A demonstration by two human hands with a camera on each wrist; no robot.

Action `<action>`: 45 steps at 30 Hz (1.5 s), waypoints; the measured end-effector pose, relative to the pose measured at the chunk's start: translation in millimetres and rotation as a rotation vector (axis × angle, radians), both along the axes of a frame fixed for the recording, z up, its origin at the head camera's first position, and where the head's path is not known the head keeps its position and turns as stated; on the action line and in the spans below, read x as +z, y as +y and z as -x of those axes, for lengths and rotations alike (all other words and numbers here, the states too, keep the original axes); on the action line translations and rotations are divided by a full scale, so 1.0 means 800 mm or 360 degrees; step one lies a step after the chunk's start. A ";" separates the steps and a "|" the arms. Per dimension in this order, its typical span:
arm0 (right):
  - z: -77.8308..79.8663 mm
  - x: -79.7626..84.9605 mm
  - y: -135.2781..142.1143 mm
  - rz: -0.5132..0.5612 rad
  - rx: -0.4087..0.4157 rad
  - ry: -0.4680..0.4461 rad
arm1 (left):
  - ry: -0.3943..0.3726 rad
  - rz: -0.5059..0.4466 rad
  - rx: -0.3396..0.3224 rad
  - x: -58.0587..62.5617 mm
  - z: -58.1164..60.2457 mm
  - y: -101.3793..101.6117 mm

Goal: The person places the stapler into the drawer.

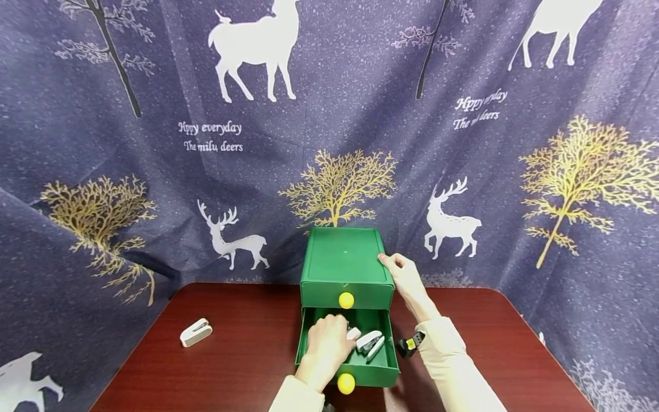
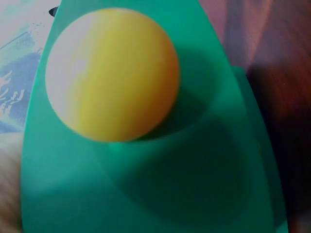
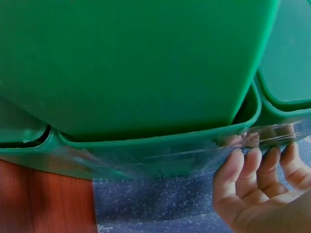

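A small green two-drawer cabinet (image 1: pixel 345 257) stands on the table with its lower drawer (image 1: pixel 368 376) pulled out. My left hand (image 1: pixel 326 346) reaches down into that drawer, fingers curled, with a white stapler (image 1: pixel 353 333) between the fingers and thumb; its fingertips are hidden. Beside it in the drawer lie more white staplers (image 1: pixel 368 340). In the left wrist view, a yellow ball knob (image 2: pixel 114 75) on the green front fills much of the picture. My right hand (image 1: pixel 409 280) touches the cabinet's upper right edge, its fingertips (image 3: pixel 233 160) against the side wall.
Another white stapler (image 1: pixel 196 332) lies on the left of the reddish-brown table (image 1: pixel 247 349). A yellow knob (image 1: pixel 346 300) sticks out from the closed upper drawer (image 1: pixel 321 294). Behind the table hangs a dark blue cloth (image 1: pixel 329 114) with deer and trees.
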State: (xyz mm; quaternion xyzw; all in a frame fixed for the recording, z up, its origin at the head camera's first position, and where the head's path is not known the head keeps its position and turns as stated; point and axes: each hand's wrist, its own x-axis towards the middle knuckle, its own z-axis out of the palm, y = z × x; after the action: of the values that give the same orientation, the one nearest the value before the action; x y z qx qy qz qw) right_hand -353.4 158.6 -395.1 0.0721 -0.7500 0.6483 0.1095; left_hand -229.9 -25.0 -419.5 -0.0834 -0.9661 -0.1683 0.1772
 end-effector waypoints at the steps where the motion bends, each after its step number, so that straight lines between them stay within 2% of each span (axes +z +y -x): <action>1: 0.000 0.000 0.000 0.0001 -0.0002 0.0003 | -0.0004 -0.0001 -0.0005 0.000 0.000 0.000; 13: -0.001 0.000 -0.002 -0.0007 -0.0036 -0.0011 | 0.0034 0.0142 -0.0004 0.010 -0.010 -0.006; 19: -0.001 0.001 -0.001 -0.0011 -0.0039 -0.0001 | 0.0017 0.0114 -0.0046 0.019 -0.020 -0.011; 26: -0.001 0.000 0.000 -0.0022 -0.0037 -0.0006 | 0.0140 0.0100 -0.0183 0.026 -0.040 -0.024; 30: -0.002 -0.001 0.000 -0.0027 -0.0017 -0.0022 | 0.0094 0.0003 -0.0209 0.026 -0.049 -0.037; 34: -0.002 0.001 0.001 -0.0006 0.0012 -0.0052 | 0.0065 -0.0080 -0.0181 0.024 -0.053 -0.051; 38: -0.005 0.009 0.003 0.0023 0.0041 -0.0082 | 0.0080 -0.0077 -0.0103 0.022 -0.054 -0.066; 45: -0.031 0.035 -0.005 -0.0038 0.0056 -0.0072 | 0.0074 -0.0059 0.0065 0.011 -0.051 -0.094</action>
State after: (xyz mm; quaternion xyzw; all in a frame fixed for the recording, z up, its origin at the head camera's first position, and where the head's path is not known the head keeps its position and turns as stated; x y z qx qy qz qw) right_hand -328.5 154.4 -366.8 0.0720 -0.7586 0.6426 0.0802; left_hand -189.2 -100.2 -410.3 -0.0642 -0.9600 -0.1806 0.2044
